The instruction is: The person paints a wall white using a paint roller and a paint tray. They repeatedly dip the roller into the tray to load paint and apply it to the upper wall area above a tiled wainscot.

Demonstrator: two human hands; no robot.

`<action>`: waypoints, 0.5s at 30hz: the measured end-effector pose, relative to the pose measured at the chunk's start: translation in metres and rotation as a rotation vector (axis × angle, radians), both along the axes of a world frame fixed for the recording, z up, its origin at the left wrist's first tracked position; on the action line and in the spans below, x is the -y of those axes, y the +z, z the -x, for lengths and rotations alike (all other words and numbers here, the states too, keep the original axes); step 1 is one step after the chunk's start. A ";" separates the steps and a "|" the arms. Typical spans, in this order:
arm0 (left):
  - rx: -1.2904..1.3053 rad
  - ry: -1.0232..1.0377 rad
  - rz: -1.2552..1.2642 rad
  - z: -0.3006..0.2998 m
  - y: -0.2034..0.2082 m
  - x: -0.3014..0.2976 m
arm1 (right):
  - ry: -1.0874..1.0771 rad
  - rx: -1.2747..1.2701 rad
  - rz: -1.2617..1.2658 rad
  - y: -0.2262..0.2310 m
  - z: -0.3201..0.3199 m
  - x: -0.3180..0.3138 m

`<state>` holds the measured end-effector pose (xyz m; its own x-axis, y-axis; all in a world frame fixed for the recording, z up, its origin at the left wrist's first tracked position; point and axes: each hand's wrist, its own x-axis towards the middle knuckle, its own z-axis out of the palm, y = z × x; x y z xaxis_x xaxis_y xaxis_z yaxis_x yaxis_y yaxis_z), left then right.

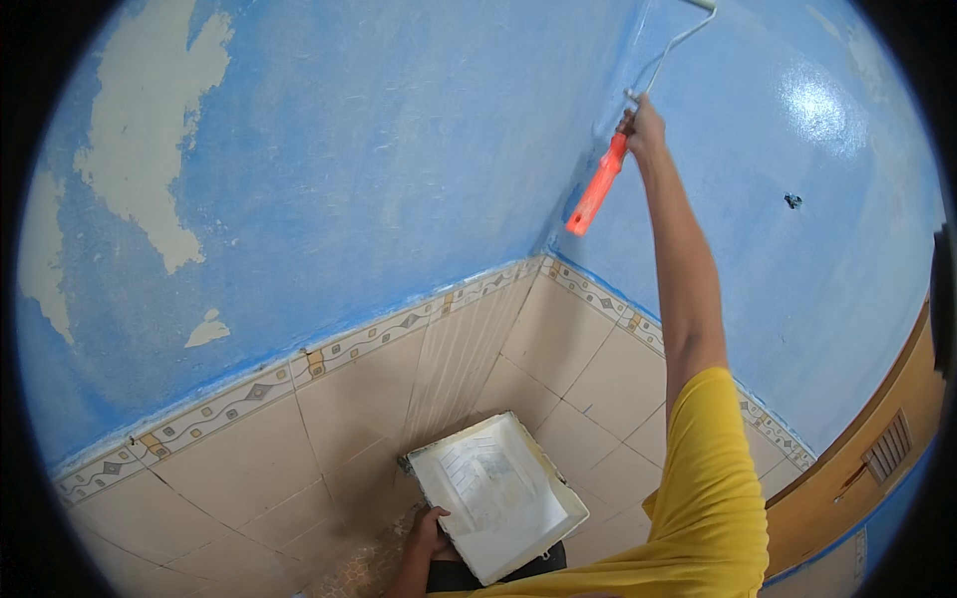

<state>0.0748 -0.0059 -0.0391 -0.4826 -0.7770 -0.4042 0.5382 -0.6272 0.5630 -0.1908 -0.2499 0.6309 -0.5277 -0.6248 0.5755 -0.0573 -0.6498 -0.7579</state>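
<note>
My right hand [646, 128] reaches up toward the corner of the blue walls, its fingers wrapped round the paint roller [595, 189] near the top of its orange handle. The roller's metal frame bends upward, and only part of its pale head shows at the top edge. Down low, my left hand [431, 528] grips the near left side of a white paint tray [553, 472]. White paint wets the inside of the tray, which has a ribbed slope.
Blue paint covers both walls [399, 149], with pale peeled patches [150, 140] on the left one. Beige tiles [379, 399] with a patterned border [384, 339] run below. A small dark hole [793, 200] marks the right wall. At the far right stands a wooden door [837, 518].
</note>
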 end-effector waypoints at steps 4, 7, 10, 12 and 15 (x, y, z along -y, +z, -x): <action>-0.191 -0.028 -0.146 0.010 -0.070 0.015 | 0.002 -0.002 -0.002 -0.102 -0.017 -0.007; -0.200 -0.018 -0.138 0.016 -0.069 0.014 | -0.018 -0.045 -0.049 -0.188 -0.017 -0.019; -0.209 -0.016 -0.048 0.011 -0.065 0.016 | -0.034 -0.010 -0.103 -0.267 -0.019 -0.029; -0.215 -0.023 -0.089 0.011 -0.048 0.013 | -0.036 0.050 -0.138 -0.299 -0.024 -0.040; -0.180 -0.032 -0.150 0.007 -0.036 0.011 | -0.088 0.051 -0.150 -0.311 -0.027 -0.044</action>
<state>0.0683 -0.0168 -0.0748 -0.5809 -0.6978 -0.4190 0.5999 -0.7150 0.3590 -0.1639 -0.2063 0.3198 -0.6105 -0.6515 0.4504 -0.0683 -0.5232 -0.8495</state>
